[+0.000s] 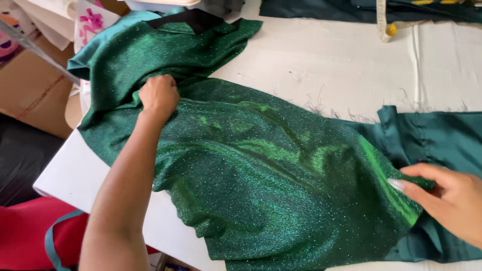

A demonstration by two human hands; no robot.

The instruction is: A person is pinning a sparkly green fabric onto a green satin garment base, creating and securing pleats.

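Item: glittered green fabric (261,185), spread across the centre of the frame on a white table (326,65), its lower edge hung over the near table edge at bottom centre

Right hand (449,200), lower right of the frame: fingers laid flat and extended on the fabric's right edge, nothing clenched; the cloth appears to be pinned there so that it is kept taut against the pull from the other side

Left hand (159,95), left of centre: closed into a fist on a gathered fold of the same fabric, arm stretched forward from the bottom of the frame; the bunching around the fist suggests the cloth is being drawn or straightened

Plain teal satin (442,138), right edge: a matt lining or underside, frayed threads shown along its upper border

Black cloth piece (193,19), top centre, lying on the folded-over far end of the fabric

Measuring tape (384,25), upper right, draped over a dark green cloth (321,9) along the far table edge

Cardboard box (30,90), upper left, beside the table; red cloth (30,231), lower left

Obstruction: none noted between the hands beyond the fabric's own ripples
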